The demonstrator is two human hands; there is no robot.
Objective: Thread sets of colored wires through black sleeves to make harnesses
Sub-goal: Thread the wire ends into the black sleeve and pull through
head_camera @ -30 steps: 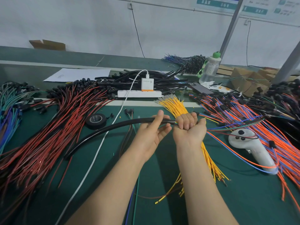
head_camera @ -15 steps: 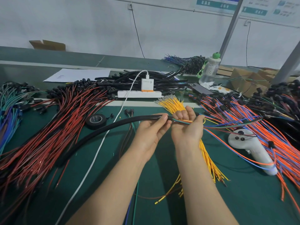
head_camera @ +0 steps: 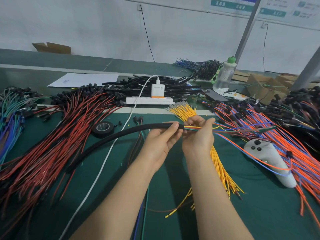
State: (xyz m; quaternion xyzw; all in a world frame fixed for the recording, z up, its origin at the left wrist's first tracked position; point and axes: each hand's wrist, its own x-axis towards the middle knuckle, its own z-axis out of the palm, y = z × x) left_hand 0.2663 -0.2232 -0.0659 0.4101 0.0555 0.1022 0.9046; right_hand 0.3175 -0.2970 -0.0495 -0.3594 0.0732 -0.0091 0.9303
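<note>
A second ago your right grip (head_camera: 199, 137) was butted against the mouth of the black sleeve (head_camera: 121, 135). It now sits further right, and a short run of the colored wires (head_camera: 191, 128) lies bare between your two grips. I judge you have slid back for a fresh hold before another push.

Your left grip (head_camera: 162, 141) is curled round the sleeve just behind its mouth, and the right pinches the wire set. The sleeve is held above the desk (head_camera: 259, 213) with its mouth pointing at the right grip. Its long axis runs left from the left grip, then bends down toward you. The wires lie in line with the mouth and trail off beyond the right grip.
</note>
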